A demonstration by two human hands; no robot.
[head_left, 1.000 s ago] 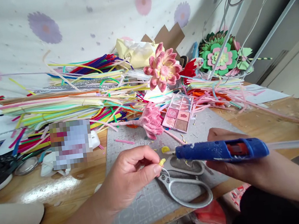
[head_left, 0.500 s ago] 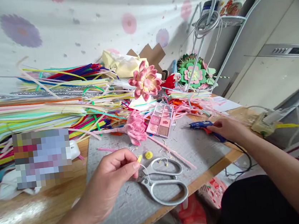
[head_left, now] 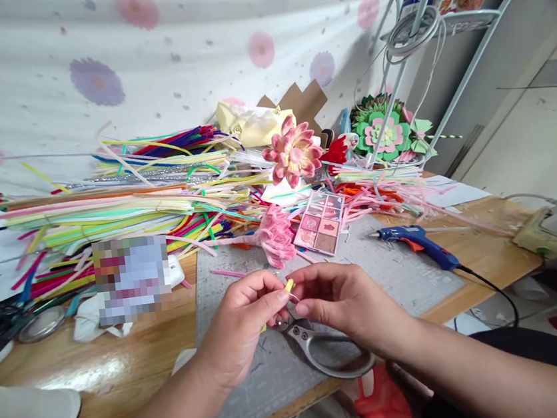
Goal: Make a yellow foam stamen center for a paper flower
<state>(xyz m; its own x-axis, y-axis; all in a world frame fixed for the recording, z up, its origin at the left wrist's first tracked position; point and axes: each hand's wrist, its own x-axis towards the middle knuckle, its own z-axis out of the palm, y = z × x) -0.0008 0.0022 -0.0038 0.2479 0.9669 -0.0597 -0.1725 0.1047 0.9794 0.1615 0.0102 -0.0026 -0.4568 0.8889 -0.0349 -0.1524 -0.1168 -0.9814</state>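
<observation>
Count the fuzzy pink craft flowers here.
2: one fuzzy pink open flower with a yellowish centre, behind the rectangular pink-and-brown palette; one fuzzy pink bunched flower, lying left of that palette. More may be hidden.

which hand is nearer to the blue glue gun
Right. The right hand is to the left of the blue glue gun, apart from it; the left hand is farther left, beyond the right.

- Wooden table [head_left: 143, 342], carrying a grey cutting mat [head_left: 263, 385]
- Fuzzy-stem bundles [head_left: 102, 212], left of and behind the mat
- Blue glue gun [head_left: 416, 241], on the mat's right part
</observation>
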